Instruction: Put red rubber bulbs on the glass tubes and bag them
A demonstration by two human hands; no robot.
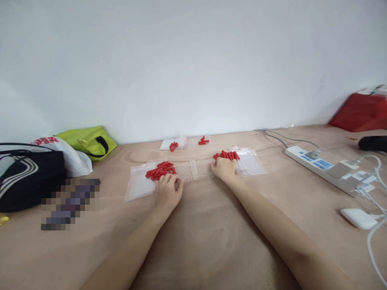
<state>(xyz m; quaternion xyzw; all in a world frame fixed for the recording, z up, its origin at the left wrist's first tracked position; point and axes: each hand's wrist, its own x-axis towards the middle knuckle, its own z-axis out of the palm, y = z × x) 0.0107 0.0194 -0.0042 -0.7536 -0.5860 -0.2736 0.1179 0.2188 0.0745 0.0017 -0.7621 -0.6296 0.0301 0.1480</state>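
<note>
My left hand [169, 191] is beside a pile of red pieces [160, 170] on a clear plastic bag [137, 183]; its fingers are curled, and anything between them is too small to make out. A row of thin clear sticks [194, 170] lies on the table between my two hands. My right hand [224, 167] is at the row's right end, fingers bent down near more red pieces [227, 155], which sit beside a second clear bag [252, 162]. What its fingertips hold is hidden.
Two small red clusters [173, 146] [203, 140] lie near the wall. A power strip [308, 163] with cables and a white charger [359, 218] is at right. Black [33, 177], white and yellow-green [90, 141] bags stand left; a red bag [361, 112] is far right.
</note>
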